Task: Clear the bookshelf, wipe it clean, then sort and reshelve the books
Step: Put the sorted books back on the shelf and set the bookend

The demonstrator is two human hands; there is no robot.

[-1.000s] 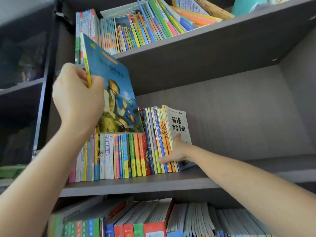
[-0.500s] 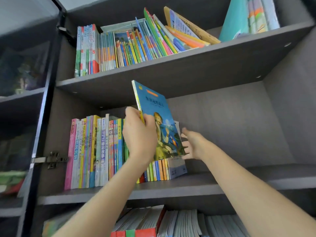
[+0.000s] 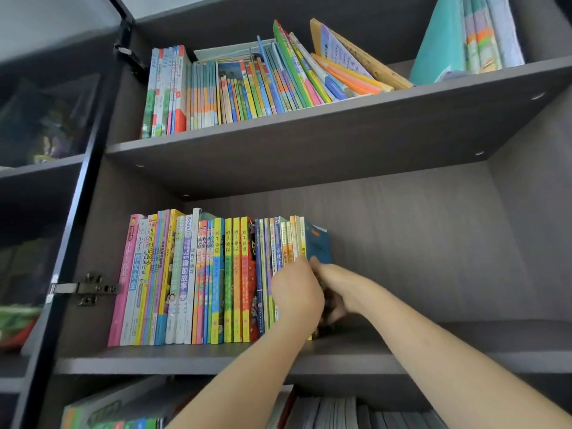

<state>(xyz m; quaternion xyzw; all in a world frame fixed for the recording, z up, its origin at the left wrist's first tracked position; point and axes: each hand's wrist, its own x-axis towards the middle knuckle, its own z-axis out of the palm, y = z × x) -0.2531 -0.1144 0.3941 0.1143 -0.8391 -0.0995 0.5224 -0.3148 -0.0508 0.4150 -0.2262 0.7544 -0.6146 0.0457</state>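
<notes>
Standing a blue-covered book [image 3: 318,246] upright against the book row [image 3: 216,274].
Left grip [image 3: 297,294] covers its spine, right grip [image 3: 340,287] its cover; clamped or apart, we cannot tell.

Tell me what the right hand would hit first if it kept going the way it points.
The blue book, rightmost of those standing: the right hand points up-left at its cover and seems to touch it, though depth is unclear.

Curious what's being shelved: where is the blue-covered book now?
In the head view, the blue-covered book stands at the right end of the row on the middle shelf, its lower half behind the left hand and right hand.
</notes>
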